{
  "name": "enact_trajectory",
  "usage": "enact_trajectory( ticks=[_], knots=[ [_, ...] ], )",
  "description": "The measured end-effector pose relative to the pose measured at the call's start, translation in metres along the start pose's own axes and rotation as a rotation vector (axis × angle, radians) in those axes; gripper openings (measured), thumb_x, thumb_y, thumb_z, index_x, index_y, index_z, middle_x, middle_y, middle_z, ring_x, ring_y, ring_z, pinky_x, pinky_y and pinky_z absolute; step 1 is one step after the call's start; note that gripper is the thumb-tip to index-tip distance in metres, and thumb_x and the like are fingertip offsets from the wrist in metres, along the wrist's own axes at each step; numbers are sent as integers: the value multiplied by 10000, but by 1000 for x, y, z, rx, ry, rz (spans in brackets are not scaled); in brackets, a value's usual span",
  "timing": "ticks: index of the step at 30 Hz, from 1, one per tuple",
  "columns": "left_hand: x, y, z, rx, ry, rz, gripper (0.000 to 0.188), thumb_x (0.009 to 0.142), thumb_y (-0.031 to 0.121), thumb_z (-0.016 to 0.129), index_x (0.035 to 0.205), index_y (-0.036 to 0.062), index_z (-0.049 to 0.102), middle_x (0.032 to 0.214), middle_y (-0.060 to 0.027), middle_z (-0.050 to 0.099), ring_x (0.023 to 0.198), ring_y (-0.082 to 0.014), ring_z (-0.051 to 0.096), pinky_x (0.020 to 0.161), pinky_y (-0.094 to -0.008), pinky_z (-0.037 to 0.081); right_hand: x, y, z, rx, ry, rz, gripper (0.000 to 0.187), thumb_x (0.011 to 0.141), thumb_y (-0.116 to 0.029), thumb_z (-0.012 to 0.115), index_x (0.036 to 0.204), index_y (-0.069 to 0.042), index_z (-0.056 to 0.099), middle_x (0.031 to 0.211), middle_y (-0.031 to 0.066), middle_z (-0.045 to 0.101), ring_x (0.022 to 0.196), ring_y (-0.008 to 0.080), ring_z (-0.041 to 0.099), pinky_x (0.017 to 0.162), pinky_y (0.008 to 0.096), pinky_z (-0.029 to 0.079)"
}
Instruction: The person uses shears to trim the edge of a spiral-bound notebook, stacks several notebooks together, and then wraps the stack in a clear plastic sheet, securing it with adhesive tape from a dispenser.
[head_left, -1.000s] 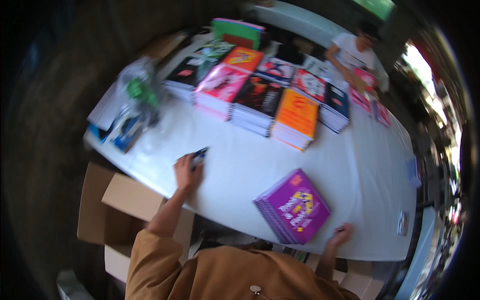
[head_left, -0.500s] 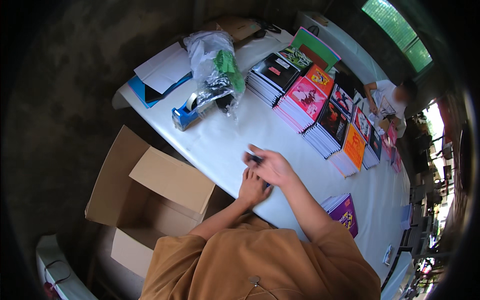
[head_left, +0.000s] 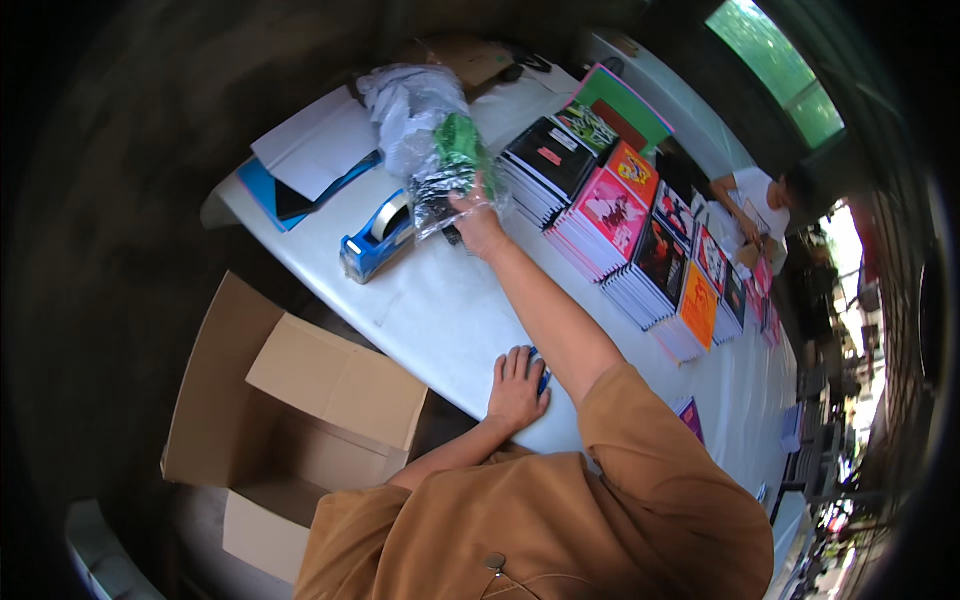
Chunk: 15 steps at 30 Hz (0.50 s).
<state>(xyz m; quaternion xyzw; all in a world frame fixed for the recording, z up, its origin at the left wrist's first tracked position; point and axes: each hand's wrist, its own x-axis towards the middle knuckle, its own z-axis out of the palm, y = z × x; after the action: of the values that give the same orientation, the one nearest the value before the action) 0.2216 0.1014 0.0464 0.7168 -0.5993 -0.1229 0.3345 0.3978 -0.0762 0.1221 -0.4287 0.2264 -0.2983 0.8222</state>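
My left hand [head_left: 516, 388] lies flat near the table's front edge, fingers stretched out. A small blue object [head_left: 543, 378] shows from beneath its fingers; its kind is hidden. Farther off, my right hand [head_left: 480, 222] is at the near end of a clear plastic bag [head_left: 425, 120], its fingers closed on the film and partly covered by it. White, green and black contents show through the bag. Just left of that hand stands a blue tape dispenser [head_left: 368, 248] with a roll of tape.
Stacks of spiral-bound notebooks [head_left: 612, 215] with colourful covers stand to the right. White paper [head_left: 315, 145] lies over blue folders at the far left. An open cardboard box [head_left: 335, 385] is left of the table [head_left: 440, 310]. A person [head_left: 755, 205] is at the far right.
My right hand has moved away from beside the left hand, forward to the plastic bag. The small dark thing it held is no longer visible. My left hand's fingers now lie stretched out.
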Motion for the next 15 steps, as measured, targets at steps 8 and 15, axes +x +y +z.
enact_trajectory(
  ticks=[8, 15],
  knots=[
    [10, -14, 17, 73, -142, -62, 493, 803, 302, 573, 1208, 42, 466, 1293, -200, 375, 1245, -348, 308, 1009, -514, 227, -180, -77, -40, -1201, -542, 353, 469, 873, -163, 570, 1317, -67, 449, 1207, 209, 554, 1115, 277, 546, 949, 324, 397],
    [23, 5, 32, 262, 121, 6, 529, 790, 275, 592, 1264, 94, 441, 1369, -233, 330, 1265, -406, 283, 991, -534, 229, -409, -175, -181, -1287, 375, -112, 423, 886, -193, 577, 1271, -40, 491, 1235, 144, 558, 1131, 230, 540, 970, 315, 390]
  ],
)
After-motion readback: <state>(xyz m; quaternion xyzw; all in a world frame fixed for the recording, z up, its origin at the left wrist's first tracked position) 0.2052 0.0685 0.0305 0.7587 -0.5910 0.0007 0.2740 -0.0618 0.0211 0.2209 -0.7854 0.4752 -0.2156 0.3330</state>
